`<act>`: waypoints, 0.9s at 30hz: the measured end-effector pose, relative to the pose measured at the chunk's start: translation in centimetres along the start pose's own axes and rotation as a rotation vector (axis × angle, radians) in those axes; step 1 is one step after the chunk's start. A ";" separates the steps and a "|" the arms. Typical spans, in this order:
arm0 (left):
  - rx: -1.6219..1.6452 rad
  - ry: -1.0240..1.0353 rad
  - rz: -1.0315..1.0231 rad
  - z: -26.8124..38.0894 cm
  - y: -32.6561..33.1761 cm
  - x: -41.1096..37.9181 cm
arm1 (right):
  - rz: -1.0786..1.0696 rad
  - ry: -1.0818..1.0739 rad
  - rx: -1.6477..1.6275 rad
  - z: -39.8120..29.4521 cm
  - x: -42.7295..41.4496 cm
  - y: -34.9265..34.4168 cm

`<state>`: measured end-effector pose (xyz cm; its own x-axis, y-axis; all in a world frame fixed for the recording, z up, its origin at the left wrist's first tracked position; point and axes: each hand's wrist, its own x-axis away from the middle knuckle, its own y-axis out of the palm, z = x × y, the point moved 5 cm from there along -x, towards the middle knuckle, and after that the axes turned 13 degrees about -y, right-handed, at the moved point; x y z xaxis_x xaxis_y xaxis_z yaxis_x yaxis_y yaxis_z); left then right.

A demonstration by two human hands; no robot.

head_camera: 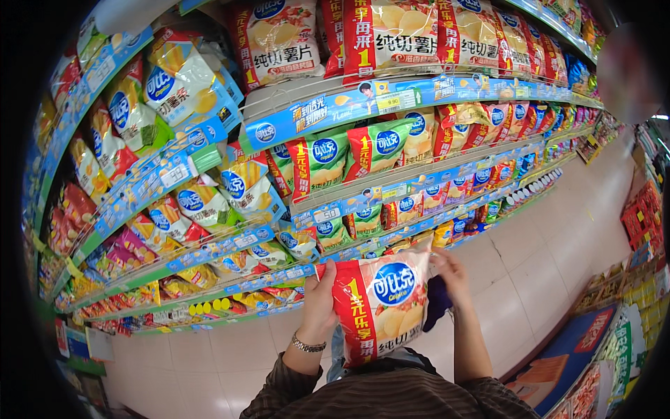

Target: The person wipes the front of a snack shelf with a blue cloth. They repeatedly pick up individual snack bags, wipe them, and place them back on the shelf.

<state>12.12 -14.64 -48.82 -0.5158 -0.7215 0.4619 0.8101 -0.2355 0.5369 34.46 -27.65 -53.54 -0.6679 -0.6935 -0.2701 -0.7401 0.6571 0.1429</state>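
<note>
A large red and white bag of Copico potato chips (384, 309) is held upright in front of my body, its printed front facing up. My left hand (320, 296) grips the bag's left edge, the thumb over the front. At the bag's top right corner, my right hand (450, 269) pinches the crimped edge with its fingers. Something dark purple (437, 301) shows between the bag and my right wrist; what it is, I cannot tell. Similar red and white chip bags (400, 36) stand on the upper shelf beyond.
Store shelves with blue edge strips (324, 112) curve across the view, filled with green and red chip bags (322, 157) and more snack bags at left (131, 110). Pale floor tiles (502, 293) lie below. Stacked goods and a blue display box (568, 361) stand at right.
</note>
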 end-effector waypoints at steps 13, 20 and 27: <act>-0.037 -0.094 -0.213 -4.6 3.5 2.7 | -0.387 -0.887 0.617 -12.1 4.7 11.4; 0.017 -0.178 -0.369 -4.1 4.4 3.0 | -0.116 -0.865 0.791 -10.2 -0.5 6.6; -0.051 -0.066 -0.472 -2.0 4.9 2.9 | -0.569 -1.183 0.721 -11.4 3.7 10.7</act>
<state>15.17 -19.18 -46.31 -0.8458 -0.4858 0.2207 0.4951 -0.5601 0.6642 23.13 -26.55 -42.18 0.3972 -0.4980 -0.7709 -0.4400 0.6338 -0.6361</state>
